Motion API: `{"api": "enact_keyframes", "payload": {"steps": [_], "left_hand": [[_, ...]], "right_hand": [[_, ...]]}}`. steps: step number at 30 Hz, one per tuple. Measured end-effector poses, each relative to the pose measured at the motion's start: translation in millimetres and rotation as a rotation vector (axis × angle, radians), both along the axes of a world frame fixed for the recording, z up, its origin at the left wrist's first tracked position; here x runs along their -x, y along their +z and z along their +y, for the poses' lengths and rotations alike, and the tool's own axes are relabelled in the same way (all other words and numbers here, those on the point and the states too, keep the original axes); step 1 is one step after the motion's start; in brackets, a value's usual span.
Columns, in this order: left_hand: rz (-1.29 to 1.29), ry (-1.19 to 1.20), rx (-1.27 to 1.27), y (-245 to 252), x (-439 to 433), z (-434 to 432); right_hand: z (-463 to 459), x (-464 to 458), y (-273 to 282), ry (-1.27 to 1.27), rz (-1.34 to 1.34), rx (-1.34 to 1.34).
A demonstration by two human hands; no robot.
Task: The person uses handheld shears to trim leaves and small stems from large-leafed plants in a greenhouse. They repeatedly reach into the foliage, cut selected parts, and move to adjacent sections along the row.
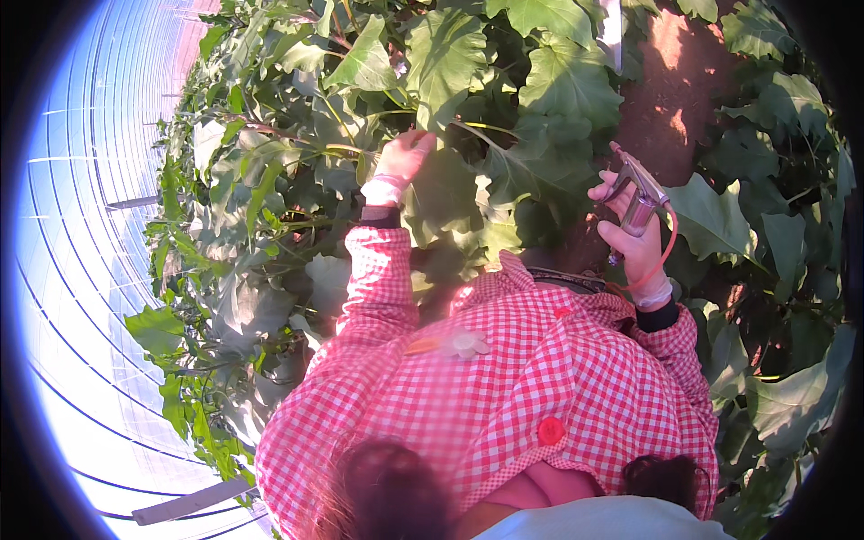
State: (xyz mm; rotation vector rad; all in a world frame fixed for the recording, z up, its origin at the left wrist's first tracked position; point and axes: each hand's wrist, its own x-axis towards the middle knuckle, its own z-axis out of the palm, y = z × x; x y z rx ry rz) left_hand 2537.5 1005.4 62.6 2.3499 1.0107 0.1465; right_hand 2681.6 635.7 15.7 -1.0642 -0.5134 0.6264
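Observation:
My left hand (401, 162), in a thin translucent glove, reaches into the eggplant foliage with its fingers bent together. Its fingertips meet the lower tip of a broad lobed leaf (445, 64); whether they pinch the leaf or something behind it is hidden. A thick stem (327, 144) runs close to that hand's left side. On the right, my gloved right hand (638, 246) holds a pistol-style hand sprayer (638, 202) with a clear barrel. The sprayer's nozzle points up and left, and a reddish hose (669, 250) loops from its back down past my wrist.
Dense eggplant leaves (567, 81) surround both hands, with a pale flower (400, 68) among them. Reddish bare soil (665, 101) shows between the rows at upper right. A white upright strip (611, 34) stands beside it. Ribbed translucent greenhouse sheeting (88, 270) curves along the left.

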Motion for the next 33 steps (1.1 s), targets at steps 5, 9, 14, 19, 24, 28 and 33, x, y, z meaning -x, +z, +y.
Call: {"api": "enact_keyframes", "payload": {"steps": [5, 9, 14, 19, 24, 28, 33], "left_hand": [[-0.278, 0.152, 0.002, -6.9, -50.4, 22.5], [-0.552, 0.308, 0.324, -17.2, -82.6, 40.2], [-0.498, 0.16, 0.418, -9.7, -131.9, 34.7], [-0.731, -0.125, 0.394, 30.3, -208.3, 26.0], [-0.932, -0.23, 0.052, 73.7, -277.2, 57.1], [-1.39, -0.184, 0.13, 121.0, -281.3, 93.1], [-1.315, 0.068, -0.474, 161.0, -268.1, 64.1]], "right_hand": [[1.8, -20.5, -6.7, -0.033, 0.038, 0.025], [4.2, -42.6, -10.9, -0.041, 0.064, 0.053], [30.3, -91.5, -1.2, -0.091, 0.024, 0.103], [70.1, -140.1, 13.7, -0.061, 0.012, 0.053], [94.2, -168.0, 20.6, -0.031, -0.074, 0.101], [98.8, -182.8, 12.5, -0.074, -0.01, 0.037], [96.6, -216.3, 3.0, -0.142, 0.093, -0.019]]}}
